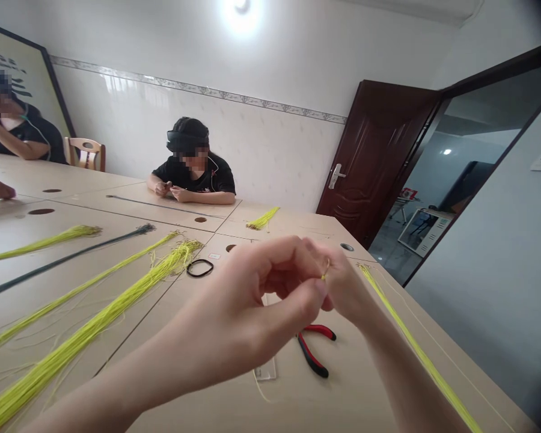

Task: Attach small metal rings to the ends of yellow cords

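My left hand (256,307) is raised over the table, thumb and forefinger pinched on a thin yellow cord (325,272) whose small knotted loop sticks up at the fingertips. Right against it, my right hand (345,285) is closed, its fingertips mostly hidden behind the left, so what they grip does not show. Below the hands lie pliers (313,355) with red and black handles, their jaws covered by my left hand. A clear plastic piece (268,367) lies beside them, with a thin cord end curving past it.
Bundles of yellow cords (117,307) and a dark grey-blue bundle (72,258) stretch across the left. Another yellow bundle (406,331) runs along the right edge. A black ring (199,268) and a small yellow bunch (264,218) lie farther back. A person (198,168) sits opposite, another at far left.
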Demonstrator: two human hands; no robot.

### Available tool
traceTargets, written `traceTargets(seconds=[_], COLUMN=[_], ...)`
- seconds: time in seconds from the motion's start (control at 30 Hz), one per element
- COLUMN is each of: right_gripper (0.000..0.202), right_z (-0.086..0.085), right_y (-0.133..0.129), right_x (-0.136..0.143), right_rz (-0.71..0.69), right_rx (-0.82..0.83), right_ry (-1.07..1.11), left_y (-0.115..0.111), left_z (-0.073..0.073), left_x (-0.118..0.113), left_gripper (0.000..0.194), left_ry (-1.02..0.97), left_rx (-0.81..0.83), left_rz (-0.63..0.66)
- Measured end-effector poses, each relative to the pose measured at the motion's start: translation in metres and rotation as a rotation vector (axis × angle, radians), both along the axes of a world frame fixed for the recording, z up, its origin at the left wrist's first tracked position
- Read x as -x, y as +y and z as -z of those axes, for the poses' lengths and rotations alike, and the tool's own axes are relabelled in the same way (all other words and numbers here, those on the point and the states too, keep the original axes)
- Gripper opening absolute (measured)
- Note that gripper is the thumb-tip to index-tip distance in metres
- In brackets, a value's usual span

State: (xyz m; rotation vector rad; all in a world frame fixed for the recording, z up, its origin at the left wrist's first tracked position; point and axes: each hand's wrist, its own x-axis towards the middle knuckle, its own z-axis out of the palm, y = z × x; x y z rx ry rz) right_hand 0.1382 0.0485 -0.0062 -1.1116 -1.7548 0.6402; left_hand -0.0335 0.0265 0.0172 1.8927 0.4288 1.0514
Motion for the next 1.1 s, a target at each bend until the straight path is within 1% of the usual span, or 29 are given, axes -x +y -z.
traceTargets(seconds=[0.07, 0.13, 0.27, 0.33, 0.47, 0.57, 0.63, 0.7, 0.77, 0.83, 0.87, 0.93, 1.0, 1.07, 1.1], right_gripper=[0.049, 0.047, 0.032, 0.028, 0.022, 0.016, 0.012, 0.009, 0.008, 0.016, 0.024, 0.034, 0.032, 0.028, 0.028], right_z=[-0.012, -0.019, -0.025, -0.027, -0.030, -0.030, -0.028, -0.026, -0.024, -0.023, -0.023, -0.025, -0.029, -0.032, -0.033], right_y=[-0.019, -0.035, -0.053, -0.055, -0.058, -0.059, -0.059, -0.059, -0.058, -0.059, -0.060, -0.064, -0.069, -0.073, -0.074], right_x=[-0.006, -0.008, -0.006, -0.003, -0.002, -0.003, -0.003, -0.004, -0.004, -0.004, -0.005, -0.004, -0.003, -0.002, -0.002], right_rz=[-0.065, -0.088, 0.029, 0.054, 0.024, 0.018, 0.027, 0.030, 0.024, 0.011, 0.000, 0.008, 0.055, 0.085, 0.071], right_rx=[0.003, -0.003, -0.011, -0.022, -0.074, -0.182, -0.290, -0.410, -0.507, -0.549, -0.524, -0.404, -0.262, -0.196, -0.184], right_ry=[0.036, 0.018, -0.080, -0.069, -0.010, -0.023, -0.052, -0.090, -0.089, -0.043, -0.022, -0.016, -0.038, -0.039, -0.029], left_y=[0.002, 0.005, 0.007, 0.006, 0.006, 0.009, 0.009, 0.009, 0.006, 0.003, 0.001, -0.004, -0.007, -0.010, -0.010], left_z=[0.001, 0.004, 0.008, 0.007, 0.003, 0.001, 0.001, 0.001, 0.001, 0.001, 0.002, 0.002, 0.003, 0.003, 0.002], left_x=[-0.003, -0.005, -0.007, -0.007, -0.004, -0.001, 0.000, 0.000, -0.001, -0.002, -0.002, -0.003, -0.004, -0.005, -0.005], left_gripper=[0.013, 0.013, 0.013, 0.013, 0.015, 0.016, 0.016, 0.016, 0.015, 0.013, 0.012, 0.012, 0.013, 0.014, 0.014], left_ry=[0.083, 0.149, 0.222, 0.193, 0.057, -0.012, -0.039, -0.056, -0.069, -0.078, -0.081, -0.076, -0.066, -0.049, -0.040], left_rx=[-0.027, -0.057, -0.089, -0.061, 0.044, 0.115, 0.124, 0.097, 0.025, -0.062, -0.104, -0.163, -0.208, -0.238, -0.253], left_rz=[-0.030, -0.063, -0.083, -0.064, 0.016, 0.076, 0.095, 0.073, 0.023, -0.045, -0.083, -0.155, -0.199, -0.233, -0.245])
